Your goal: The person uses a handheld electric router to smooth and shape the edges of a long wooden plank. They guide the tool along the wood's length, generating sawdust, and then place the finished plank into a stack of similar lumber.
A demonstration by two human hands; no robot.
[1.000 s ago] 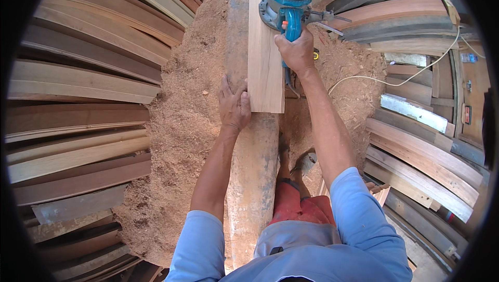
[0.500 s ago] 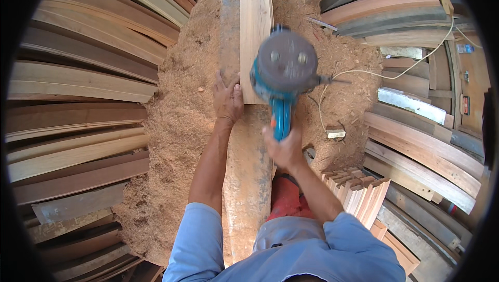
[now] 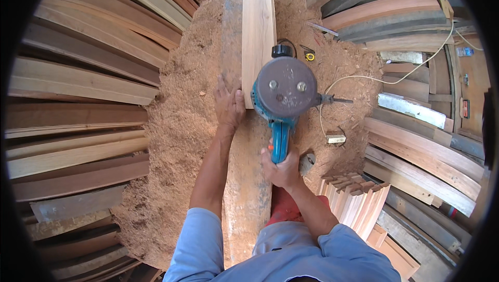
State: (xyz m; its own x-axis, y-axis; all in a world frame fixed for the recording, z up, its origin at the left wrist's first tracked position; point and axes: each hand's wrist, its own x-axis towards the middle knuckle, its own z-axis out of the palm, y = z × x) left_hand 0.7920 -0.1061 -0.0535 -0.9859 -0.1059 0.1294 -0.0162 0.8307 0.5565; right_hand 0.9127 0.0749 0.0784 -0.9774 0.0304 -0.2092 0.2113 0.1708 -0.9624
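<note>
My right hand (image 3: 283,167) is wrapped round the rear handle of a blue electric planer (image 3: 286,87). It has a round grey top with two bolts, a black front knob and a rod at its right side. The planer is over the near end of a pale wooden board (image 3: 258,16) and sticks out past its right edge; its underside is hidden. Against the board's left edge, at the near end, rests my left hand (image 3: 230,107), with its fingers stretched forward and its thumb beside the board. Below the board runs a long, worn bench beam (image 3: 247,188).
Wood shavings (image 3: 182,141) cover the ground. Stacked planks line the left (image 3: 78,79) and right (image 3: 426,141). A yellow-black tape measure (image 3: 310,54), a pale cable (image 3: 358,77) and a small pale block (image 3: 336,139) lie right of the beam. Cut wood strips (image 3: 358,193) stand near my right elbow.
My right hand has drawn the planer back toward me, and its blur is gone. The tape measure beyond it now shows. My left hand stays beside the board.
</note>
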